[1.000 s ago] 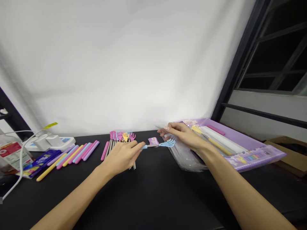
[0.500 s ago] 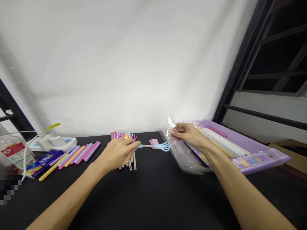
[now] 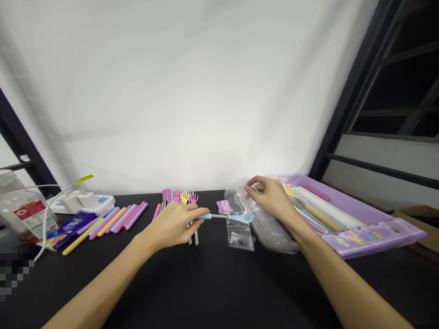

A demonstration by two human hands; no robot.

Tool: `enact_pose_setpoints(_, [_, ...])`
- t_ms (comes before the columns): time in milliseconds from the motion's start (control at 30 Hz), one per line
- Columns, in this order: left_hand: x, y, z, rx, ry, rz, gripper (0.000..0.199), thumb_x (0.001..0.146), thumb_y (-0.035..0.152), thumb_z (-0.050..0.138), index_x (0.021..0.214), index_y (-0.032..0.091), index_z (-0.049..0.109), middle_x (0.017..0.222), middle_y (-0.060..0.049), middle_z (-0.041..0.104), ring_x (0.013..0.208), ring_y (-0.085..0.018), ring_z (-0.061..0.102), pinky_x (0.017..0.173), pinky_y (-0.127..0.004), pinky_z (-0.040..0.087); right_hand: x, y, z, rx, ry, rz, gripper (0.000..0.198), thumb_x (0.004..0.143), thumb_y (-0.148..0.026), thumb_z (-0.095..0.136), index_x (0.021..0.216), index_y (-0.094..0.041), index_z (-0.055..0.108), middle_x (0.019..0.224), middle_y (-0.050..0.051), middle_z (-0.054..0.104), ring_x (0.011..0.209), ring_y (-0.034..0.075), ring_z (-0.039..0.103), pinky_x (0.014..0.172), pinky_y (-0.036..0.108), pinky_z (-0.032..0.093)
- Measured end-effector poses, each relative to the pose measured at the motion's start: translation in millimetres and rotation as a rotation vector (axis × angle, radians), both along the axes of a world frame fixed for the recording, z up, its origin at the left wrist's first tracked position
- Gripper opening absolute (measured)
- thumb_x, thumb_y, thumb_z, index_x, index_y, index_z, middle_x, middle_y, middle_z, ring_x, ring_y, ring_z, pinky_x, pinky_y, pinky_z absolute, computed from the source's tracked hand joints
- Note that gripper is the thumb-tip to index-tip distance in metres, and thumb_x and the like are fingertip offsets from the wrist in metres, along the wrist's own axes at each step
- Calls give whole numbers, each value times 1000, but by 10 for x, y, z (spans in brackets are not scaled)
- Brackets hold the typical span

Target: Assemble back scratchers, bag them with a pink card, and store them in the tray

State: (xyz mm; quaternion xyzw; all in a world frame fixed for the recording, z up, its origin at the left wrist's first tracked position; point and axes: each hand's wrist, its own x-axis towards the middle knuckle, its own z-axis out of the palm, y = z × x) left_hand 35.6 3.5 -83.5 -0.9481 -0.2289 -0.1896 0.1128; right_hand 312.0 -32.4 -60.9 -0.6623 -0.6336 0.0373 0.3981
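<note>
My left hand (image 3: 175,222) is closed around the light-blue handle of a back scratcher (image 3: 218,216), which points right. Its blue claw end lies behind or inside a clear plastic bag (image 3: 241,236); I cannot tell which. With thumb and fingers pinched, my right hand (image 3: 270,195) grips clear plastic above a stack of clear bags (image 3: 276,237). Beyond my left hand lie several back scratchers (image 3: 184,197) with pink, yellow and blue claws and metal rods, partly hidden by that hand. A small purple-pink card (image 3: 223,207) rests near the held scratcher's rod.
Coloured handle tubes (image 3: 111,221) lie in a row at left, beside a blue packet (image 3: 70,228), a power strip (image 3: 104,204) with plugs and a plastic jar (image 3: 25,210). On the right stands a purple box (image 3: 356,210) holding long tubes. A white wall backs the black table (image 3: 212,288).
A clear bag has come off toward the left and now overlaps the back scratcher's claw end. My left hand and the scratcher have shifted slightly right. The whole view has shifted a little.
</note>
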Motion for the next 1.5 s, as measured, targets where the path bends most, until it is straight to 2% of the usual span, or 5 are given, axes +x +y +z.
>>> enact_pose_setpoints(233, [33,-19,4,-76,-56,57,28,96,26,42,117,27,60,81,0,65,63,-14,58,55,-26,36,40,89,-88,-269,539,42,38,80,-43,66,56,-19,50,50,4,63,43,14,57,43,23,42])
enact_pose_setpoints(400, [55,7,43,-281,-380,208,30,97,31,42,121,24,60,87,-1,70,68,-15,61,59,-25,42,133,98,-121,-453,760,163,34,86,-43,63,68,-14,63,76,12,74,57,13,66,49,18,48])
enact_pose_setpoints(633, [40,38,39,-292,-376,265,29,96,31,43,115,23,64,74,0,68,59,-14,57,55,-24,40,199,92,-132,-585,875,407,24,70,-30,82,84,-14,72,85,9,75,60,10,65,54,17,52])
enact_pose_setpoints(933, [-23,41,20,48,-208,85,32,97,41,46,120,30,65,93,-3,68,63,-11,58,60,-25,41,80,142,-165,-164,883,123,28,68,-32,82,69,-16,59,65,7,71,58,16,67,55,25,55])
enact_pose_setpoints(1500, [91,0,-100,285,4,284,27,100,34,39,110,25,62,81,-2,61,50,-12,51,46,-27,20,-43,83,-116,4,500,71,37,74,-48,73,63,-19,52,60,4,66,57,20,66,51,28,53])
